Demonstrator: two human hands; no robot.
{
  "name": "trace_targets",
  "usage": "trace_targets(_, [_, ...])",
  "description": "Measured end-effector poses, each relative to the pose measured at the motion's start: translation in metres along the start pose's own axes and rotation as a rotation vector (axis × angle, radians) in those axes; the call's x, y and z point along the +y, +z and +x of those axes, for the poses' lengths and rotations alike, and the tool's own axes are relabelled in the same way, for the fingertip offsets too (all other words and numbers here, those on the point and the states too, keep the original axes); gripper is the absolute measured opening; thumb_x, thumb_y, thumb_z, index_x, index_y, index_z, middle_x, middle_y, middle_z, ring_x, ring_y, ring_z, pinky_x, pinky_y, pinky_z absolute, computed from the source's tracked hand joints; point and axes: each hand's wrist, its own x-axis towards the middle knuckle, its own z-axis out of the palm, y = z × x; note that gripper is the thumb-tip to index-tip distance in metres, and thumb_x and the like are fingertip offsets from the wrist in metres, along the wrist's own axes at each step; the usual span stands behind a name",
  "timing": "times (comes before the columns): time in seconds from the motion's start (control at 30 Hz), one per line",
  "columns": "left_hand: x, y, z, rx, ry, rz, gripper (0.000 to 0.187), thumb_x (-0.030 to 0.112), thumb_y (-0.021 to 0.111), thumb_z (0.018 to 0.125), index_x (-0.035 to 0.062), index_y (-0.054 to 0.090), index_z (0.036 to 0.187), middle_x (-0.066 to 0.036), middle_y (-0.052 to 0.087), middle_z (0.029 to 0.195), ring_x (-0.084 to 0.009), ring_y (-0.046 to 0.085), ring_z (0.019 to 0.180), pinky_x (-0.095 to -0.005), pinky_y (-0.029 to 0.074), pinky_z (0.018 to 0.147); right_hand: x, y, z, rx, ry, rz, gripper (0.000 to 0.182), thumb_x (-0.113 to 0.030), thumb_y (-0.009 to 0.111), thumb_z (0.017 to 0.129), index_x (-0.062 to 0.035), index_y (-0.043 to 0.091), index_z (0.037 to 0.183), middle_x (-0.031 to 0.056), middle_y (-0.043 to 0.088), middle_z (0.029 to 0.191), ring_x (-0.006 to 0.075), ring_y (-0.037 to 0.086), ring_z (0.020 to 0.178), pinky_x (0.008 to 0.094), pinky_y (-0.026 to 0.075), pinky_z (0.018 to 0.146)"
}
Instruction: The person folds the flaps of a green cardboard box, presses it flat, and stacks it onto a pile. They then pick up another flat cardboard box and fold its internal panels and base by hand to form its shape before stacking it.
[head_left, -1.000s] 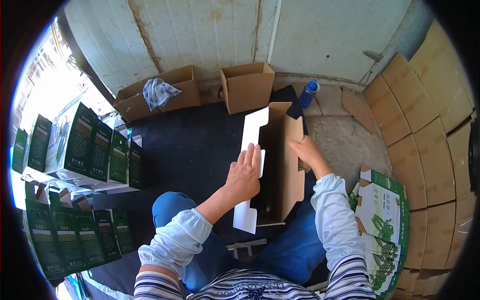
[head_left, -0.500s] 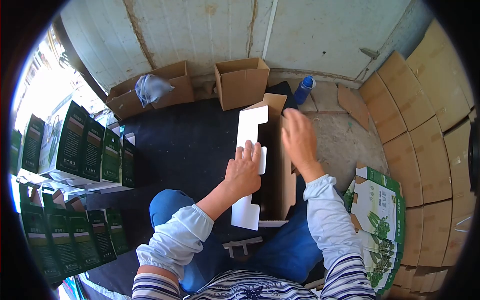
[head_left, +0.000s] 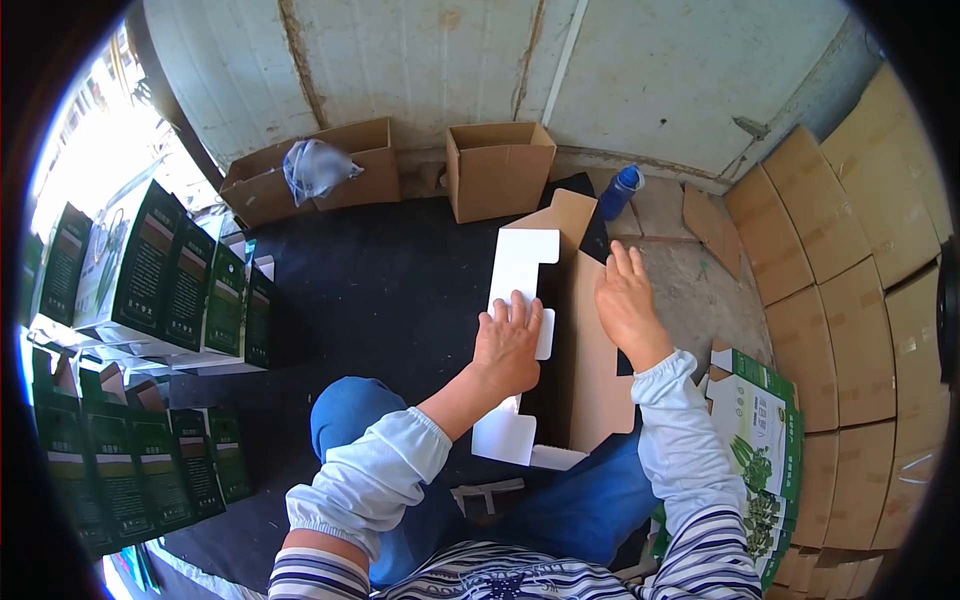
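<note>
An open carton (head_left: 590,350), brown inside, stands between my knees. Its white flap (head_left: 522,262), cut with tabs, is folded out on the left side. My left hand (head_left: 507,348) lies on that flap with its fingers stretched out. On the opposite side, my right hand (head_left: 630,308) is held flat against or just beside the brown right flap, fingers extended; whether it touches cannot be made out. A brown end flap (head_left: 572,214) sticks up at the carton's far end.
Green printed cartons (head_left: 165,285) stand in rows at left. Flat printed cartons (head_left: 750,415) lie stacked at right, beside a wall of brown boxes (head_left: 835,300). Against the far wall are open brown boxes (head_left: 500,180), one with a cloth (head_left: 318,170), and a blue bottle (head_left: 618,195).
The carton's right brown flap has swung outward to the right. My right hand has shifted right and downward, while my left hand stays on the white flap.
</note>
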Motion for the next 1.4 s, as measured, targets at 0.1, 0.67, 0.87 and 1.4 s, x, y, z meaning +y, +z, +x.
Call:
trace_targets(0.1, [0.003,0.002,0.002,0.014,0.004,-0.003,0.077,0.02,0.059,0.071,-0.0011,0.032,0.14,-0.028,0.035,0.138,-0.0438,0.043,0.121,-0.0463,0.043,0.093,0.004,0.003,-0.008,-0.065,-0.035,-0.043,0.028,-0.009,0.054,0.08,0.0076,0.068,0.097,0.0249,0.057,0.12,0.0363,0.049,0.119,0.0457,0.031,0.106])
trace_targets(0.67, [-0.01,0.003,-0.004,0.028,0.084,-0.107,0.079,0.021,0.062,0.067,-0.0012,0.034,0.138,-0.026,0.033,0.141,-0.0386,0.038,0.127,-0.0441,0.039,0.099,0.011,0.087,0.049,0.191,0.58,1.13,0.037,-0.018,0.055,0.087,-0.005,0.048,0.121,0.0165,0.065,0.106,0.031,0.064,0.097,0.0409,0.048,0.083])
trace_targets(0.87, [-0.01,0.0,-0.004,-0.041,0.096,-0.08,0.076,0.021,0.063,0.068,-0.0022,0.037,0.136,-0.025,0.034,0.14,-0.0381,0.04,0.123,-0.0448,0.041,0.094,0.009,0.08,0.045,0.166,0.599,1.034,0.028,-0.024,0.057,0.089,-0.0042,0.054,0.108,0.0193,0.066,0.099,0.0343,0.064,0.091,0.0416,0.049,0.077])
trace_targets(1.4, [-0.004,0.0,-0.014,0.222,0.092,-0.168,0.072,0.029,0.065,0.074,0.0,0.038,0.135,-0.024,0.041,0.135,-0.0368,0.041,0.124,-0.045,0.035,0.101,-0.004,0.055,0.025,0.128,0.088,0.688,0.035,-0.006,0.065,0.076,-0.0143,0.064,0.11,0.007,0.059,0.114,0.0293,0.054,0.106,0.0379,0.046,0.091])
